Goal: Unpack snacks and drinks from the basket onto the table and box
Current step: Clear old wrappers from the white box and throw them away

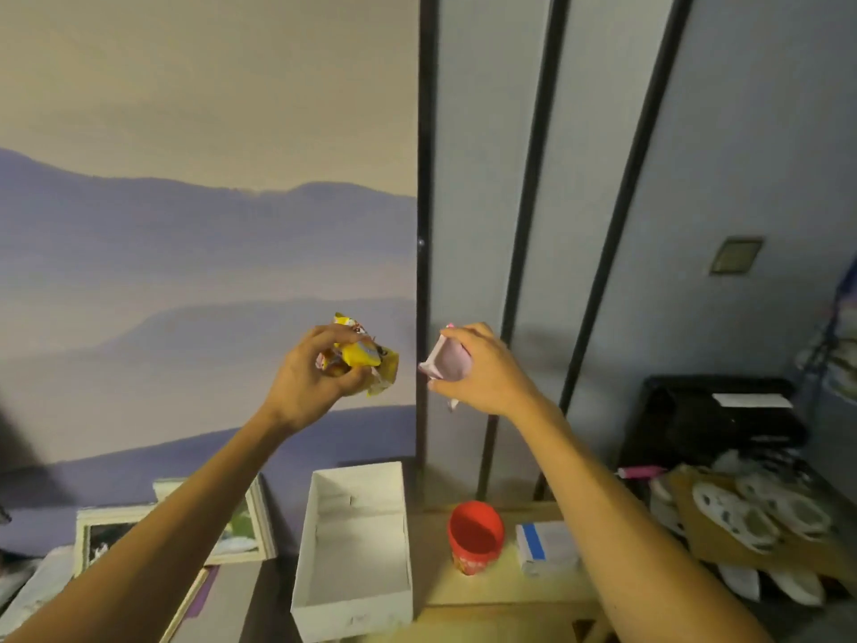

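Head view: nearest, a pale wooden table [487, 591] runs across the lower right. An open-topped white box [352, 614] stands at its left end, its long side running away from the camera. Just right of the box a red cup [475, 536] stands upright on the table, and right of the cup, apart from it, lies a small white carton with a blue stripe [547, 547].

Left of the box, framed pictures [241, 526] lean against the wall. To the right of the table, used paint palettes [760, 512] lie on a sheet of brown board, with a pink marker [642, 471] and a black case [714, 420] farther back.

Both bare forearms reach up from the near edge, and the hands are raised side by side well above the box and the cup, apart from each other. The left hand [310, 378] has its fingers and thumb curled round a crumpled bunch of yellow snack packets [366, 359], which stick out to its right. The right hand [482, 368], back toward the camera, grips a pink packet [447, 364] between curled fingers and thumb; the packet shows at the hand's left side.

Farthest, on the left, is a wall mural of hazy blue mountains [185, 225]. On the right are grey wall panels [742, 132] divided by black strips, with a small wall plate [736, 255].
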`<state>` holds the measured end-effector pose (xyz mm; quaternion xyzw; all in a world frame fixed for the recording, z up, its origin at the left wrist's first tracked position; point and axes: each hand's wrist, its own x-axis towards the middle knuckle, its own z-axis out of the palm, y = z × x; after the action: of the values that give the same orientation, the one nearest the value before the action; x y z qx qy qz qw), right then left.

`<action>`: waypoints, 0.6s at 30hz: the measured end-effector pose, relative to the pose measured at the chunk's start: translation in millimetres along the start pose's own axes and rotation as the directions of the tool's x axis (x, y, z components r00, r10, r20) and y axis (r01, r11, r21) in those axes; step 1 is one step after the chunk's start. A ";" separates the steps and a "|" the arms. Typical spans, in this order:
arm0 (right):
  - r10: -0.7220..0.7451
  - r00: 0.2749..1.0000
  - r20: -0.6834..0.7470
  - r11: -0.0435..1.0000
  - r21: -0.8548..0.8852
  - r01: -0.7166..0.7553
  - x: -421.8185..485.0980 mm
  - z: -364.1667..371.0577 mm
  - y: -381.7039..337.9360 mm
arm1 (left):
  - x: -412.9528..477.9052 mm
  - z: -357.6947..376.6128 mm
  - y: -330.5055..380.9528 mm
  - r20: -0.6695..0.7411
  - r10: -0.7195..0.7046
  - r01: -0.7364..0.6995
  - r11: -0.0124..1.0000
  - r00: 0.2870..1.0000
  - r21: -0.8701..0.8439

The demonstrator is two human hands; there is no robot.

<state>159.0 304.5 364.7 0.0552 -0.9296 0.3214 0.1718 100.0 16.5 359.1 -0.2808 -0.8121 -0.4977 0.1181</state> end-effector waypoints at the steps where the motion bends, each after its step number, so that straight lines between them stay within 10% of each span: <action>1: 0.025 0.999 -0.027 1.000 -0.009 -0.025 -16.0 -8.8 -0.5 | -0.4 6.0 7.7 0.030 0.023 -0.022 1.000 0.999 -0.010; 18: 0.506 0.766 -0.397 0.797 -0.126 -0.591 -347.5 -200.7 91.2 | -84.2 323.6 190.5 0.454 0.353 -0.163 0.899 0.818 -0.406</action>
<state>521.5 497.3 336.1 -0.2992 -0.8918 0.2456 0.2343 306.3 337.1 306.5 -0.5293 -0.6656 -0.5186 -0.0884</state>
